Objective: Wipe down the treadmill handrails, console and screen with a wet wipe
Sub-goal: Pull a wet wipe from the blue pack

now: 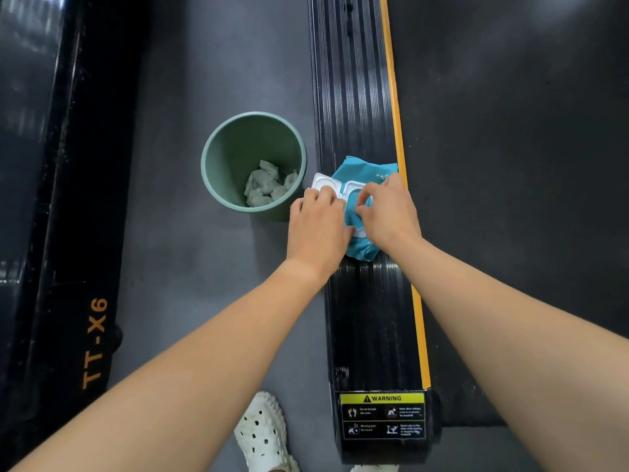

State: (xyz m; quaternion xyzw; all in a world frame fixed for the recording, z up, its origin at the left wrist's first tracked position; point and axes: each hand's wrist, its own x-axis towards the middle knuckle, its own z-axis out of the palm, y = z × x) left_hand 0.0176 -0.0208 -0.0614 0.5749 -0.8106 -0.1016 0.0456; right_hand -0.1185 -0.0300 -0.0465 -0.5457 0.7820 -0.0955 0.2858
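Observation:
A teal wet wipe pack point(366, 173) lies on the treadmill's ribbed black side rail point(354, 97), its white flip lid point(323, 182) swung open to the left. My left hand point(318, 226) rests on the pack's left side, fingers curled over the open lid. My right hand point(391, 212) is on the pack's opening, thumb and fingers pinching at the white dispenser part. Whether a wipe is between the fingers is hidden. The handrails, console and screen are out of view.
A green bin point(218, 155) with several crumpled used wipes point(269, 187) stands on the grey floor left of the rail. A yellow stripe point(396, 131) edges the dark belt point(510, 165). Another black treadmill marked TT-X6 point(95, 342) lies at left. My white shoe point(263, 434) is below.

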